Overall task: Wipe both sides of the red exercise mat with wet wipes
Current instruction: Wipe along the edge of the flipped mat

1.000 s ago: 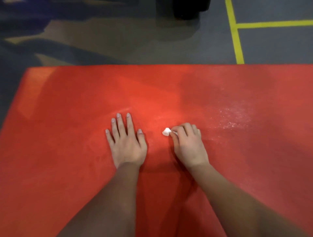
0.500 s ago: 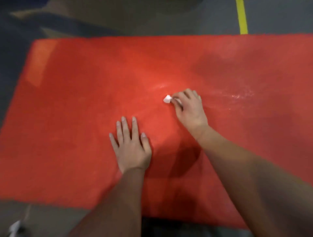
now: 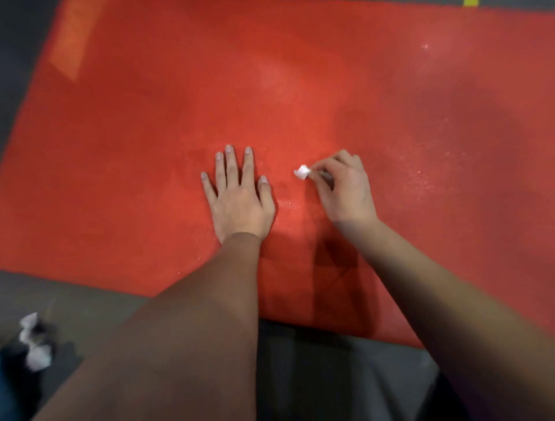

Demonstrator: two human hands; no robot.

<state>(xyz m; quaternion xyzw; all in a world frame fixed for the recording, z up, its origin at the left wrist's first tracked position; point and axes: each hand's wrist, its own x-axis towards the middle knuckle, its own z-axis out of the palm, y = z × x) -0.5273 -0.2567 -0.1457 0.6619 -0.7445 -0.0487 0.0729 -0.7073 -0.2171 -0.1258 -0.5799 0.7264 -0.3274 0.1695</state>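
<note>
The red exercise mat (image 3: 120,150) lies flat on the grey floor (image 3: 90,306) and fills most of the view. Its near edge runs from the lower left toward the lower right, just beyond the person's forearms; its left edge slants up along a dark strip of floor, and the far edge shows at the top, where a bit of yellow floor tape (image 3: 470,2) sits just past it. The right side runs out of frame. A paler rectangular patch (image 3: 75,39) marks the far left corner. Broad bare mat lies open to the left of the hands and beyond them, and fine glinting specks (image 3: 420,171) show on the surface to the right. The left hand (image 3: 240,198) rests palm down on the mat, fingers straight and slightly spread. Just beside it, the right hand (image 3: 345,192) has its fingers curled, pinching a small white wet wipe (image 3: 301,172) against the mat. Blurred crumpled white wads (image 3: 34,345) lie on the floor at the lower left, off the mat.
</note>
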